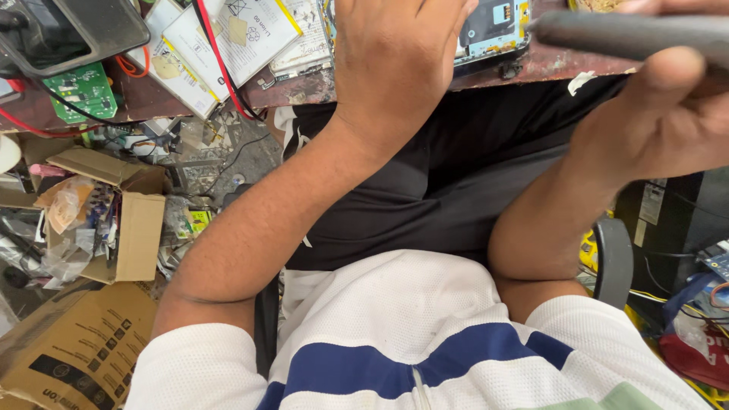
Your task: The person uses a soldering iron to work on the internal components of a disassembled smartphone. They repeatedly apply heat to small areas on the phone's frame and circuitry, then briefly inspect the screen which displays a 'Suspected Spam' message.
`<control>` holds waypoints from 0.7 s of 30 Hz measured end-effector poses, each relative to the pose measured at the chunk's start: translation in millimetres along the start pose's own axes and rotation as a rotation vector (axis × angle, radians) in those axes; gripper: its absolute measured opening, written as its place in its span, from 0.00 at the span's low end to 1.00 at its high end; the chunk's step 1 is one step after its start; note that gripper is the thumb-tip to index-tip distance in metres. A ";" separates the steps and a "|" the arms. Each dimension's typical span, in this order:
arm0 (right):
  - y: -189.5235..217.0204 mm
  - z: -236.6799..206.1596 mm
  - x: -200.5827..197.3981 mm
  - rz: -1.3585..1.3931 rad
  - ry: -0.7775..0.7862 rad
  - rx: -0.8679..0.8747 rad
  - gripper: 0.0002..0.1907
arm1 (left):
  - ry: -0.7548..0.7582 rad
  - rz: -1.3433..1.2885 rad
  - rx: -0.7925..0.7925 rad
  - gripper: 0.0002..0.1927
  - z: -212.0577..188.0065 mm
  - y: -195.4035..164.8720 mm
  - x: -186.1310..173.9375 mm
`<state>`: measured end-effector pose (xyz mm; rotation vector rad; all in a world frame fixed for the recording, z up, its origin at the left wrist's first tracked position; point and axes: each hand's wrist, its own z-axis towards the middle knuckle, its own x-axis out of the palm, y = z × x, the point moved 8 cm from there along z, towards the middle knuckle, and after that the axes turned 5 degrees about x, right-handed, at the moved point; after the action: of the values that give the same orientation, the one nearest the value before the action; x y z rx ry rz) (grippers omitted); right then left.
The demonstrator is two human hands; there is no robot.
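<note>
My left hand (pixel 395 61) lies palm down on the worn brown bench (pixel 547 67), resting over an opened device with a bare circuit board (pixel 493 26); what lies under the palm is hidden. My right hand (pixel 661 114) is raised at the right edge, fingers closed around a dark grey cylindrical tool handle (pixel 630 34) that points left above the bench. The tool's tip is out of sight.
Flat silver battery packs (pixel 228 34) and a green circuit board (pixel 82 89) lie on the bench's left, with red and black wires. Open cardboard boxes (pixel 121 220) of parts and scraps stand on the floor at left. A chair armrest (pixel 613 262) is at right.
</note>
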<state>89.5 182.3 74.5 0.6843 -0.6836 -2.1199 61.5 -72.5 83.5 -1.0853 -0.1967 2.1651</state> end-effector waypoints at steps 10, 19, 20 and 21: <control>-85.5 -19.4 -57.8 -0.098 -0.270 0.142 0.27 | 0.011 0.008 0.045 0.06 9.0 -1.2 -3.6; -32.9 10.1 -6.5 0.127 0.063 0.003 0.28 | 0.018 0.005 0.071 0.07 11.2 -2.6 7.5; -27.1 13.3 -1.2 0.153 0.088 -0.015 0.28 | 0.019 0.005 0.072 0.08 11.4 -2.7 8.4; -21.4 15.5 3.6 0.180 0.113 -0.031 0.29 | 0.022 0.009 0.073 0.08 11.8 -2.6 9.4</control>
<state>66.2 194.7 70.4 0.6929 -0.6249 -1.9082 50.2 -62.6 86.1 -1.0703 -0.1015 2.1504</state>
